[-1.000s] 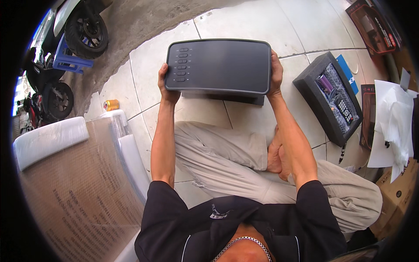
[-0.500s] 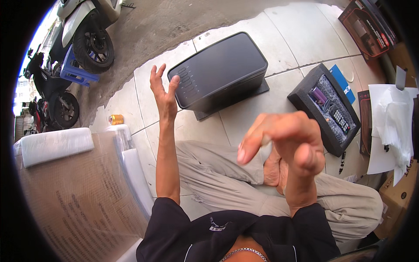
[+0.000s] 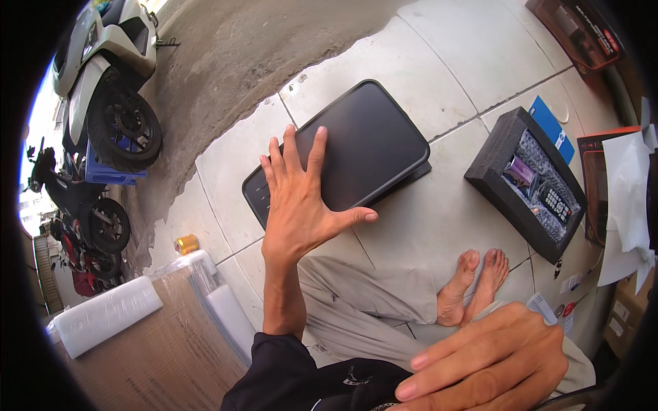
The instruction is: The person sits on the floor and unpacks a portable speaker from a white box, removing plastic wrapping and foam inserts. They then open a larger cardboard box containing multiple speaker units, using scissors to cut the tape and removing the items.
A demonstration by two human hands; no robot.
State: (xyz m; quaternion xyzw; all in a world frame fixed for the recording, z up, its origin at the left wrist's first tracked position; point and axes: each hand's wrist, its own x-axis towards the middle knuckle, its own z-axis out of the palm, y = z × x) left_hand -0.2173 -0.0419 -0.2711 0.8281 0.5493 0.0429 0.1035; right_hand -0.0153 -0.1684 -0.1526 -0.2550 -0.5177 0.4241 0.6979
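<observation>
The dark device (image 3: 356, 147) lies flat on the tiled floor (image 3: 473, 61), in front of the seated person and just under the left hand (image 3: 298, 198). It is a wide, flat box with rounded corners, and its near left corner has a row of small buttons. The left hand is spread wide, all fingers apart, and holds nothing. It is over the near left part of the device; whether the palm touches the top cannot be told. The thumb points to the right, along the near edge of the device.

The right hand (image 3: 490, 356) is close to the camera, low at the right, well apart from the device. Its fingers are loosely bent and point left, and it holds nothing.

Between the two hands are the person's legs in light trousers (image 3: 363, 308) and two bare feet (image 3: 473, 284) on the floor. To the right of the device, beyond the feet, stands a black foam tray (image 3: 490, 164) with a remote (image 3: 554, 204) and parts in bubble wrap inside. Just behind it lies a blue card (image 3: 548, 123). White paper (image 3: 627, 178) is at the far right.

To the left of the left hand, a small yellow can (image 3: 185, 243) stands on the floor, next to a large carton (image 3: 144, 349) with white foam (image 3: 106, 315) on it. Farther left, scooters (image 3: 103, 82) are parked on the concrete.
</observation>
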